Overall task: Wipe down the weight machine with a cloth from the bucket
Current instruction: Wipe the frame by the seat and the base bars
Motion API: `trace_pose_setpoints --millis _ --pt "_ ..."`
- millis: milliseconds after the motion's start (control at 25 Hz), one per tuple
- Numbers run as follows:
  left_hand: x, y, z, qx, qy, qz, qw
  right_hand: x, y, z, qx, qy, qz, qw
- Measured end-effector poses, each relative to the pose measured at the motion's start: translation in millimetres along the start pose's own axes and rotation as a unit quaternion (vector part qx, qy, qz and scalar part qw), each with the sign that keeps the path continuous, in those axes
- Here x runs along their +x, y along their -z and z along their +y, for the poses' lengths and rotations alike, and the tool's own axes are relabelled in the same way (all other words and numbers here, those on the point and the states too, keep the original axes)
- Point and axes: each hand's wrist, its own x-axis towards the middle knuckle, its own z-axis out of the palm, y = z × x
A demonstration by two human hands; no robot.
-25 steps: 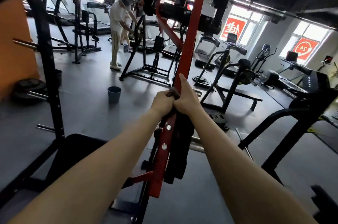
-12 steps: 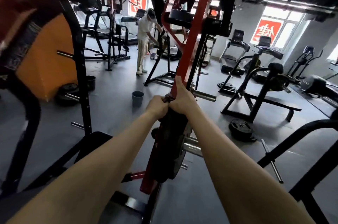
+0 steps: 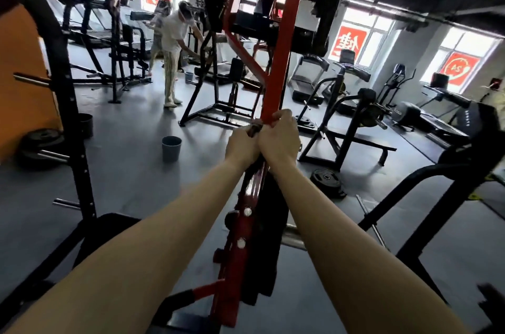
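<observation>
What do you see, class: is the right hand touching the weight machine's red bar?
Touching. The head view shows the right hand with its fingers curled round the red bar.

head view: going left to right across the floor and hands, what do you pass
stacked plates → black bin → bucket → left hand gripping cloth → right hand gripping red bar → floor plate
</observation>
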Motion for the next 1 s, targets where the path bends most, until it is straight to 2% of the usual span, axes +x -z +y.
trace_pose_setpoints --millis 280,480,600,720,840,1000 --pt "54 4 38 0.0 -0.042 -0.085 0.996 32 -13 -21 -0.027 -0.037 0.067 0.997" --pt "94 -1 61 -0.01 -0.062 -0.12 0.991 56 -21 -35 -0.067 -0.056 0.084 0.993" --pt "80 2 43 0.024 -0.085 -0.117 0.989 66 -24 -36 -0.016 -0.117 0.108 0.987" --pt "59 11 20 -0.027 -0.031 -0.138 0.99 74 -29 -38 0.023 -0.18 0.131 0.975" --pt "74 13 26 -0.117 0.036 -0.161 0.979 80 -40 -40 0.003 -0.179 0.144 0.973" --pt "115 2 54 -0.228 0.093 -0.154 0.957 83 -58 -22 0.016 -0.193 0.163 0.967"
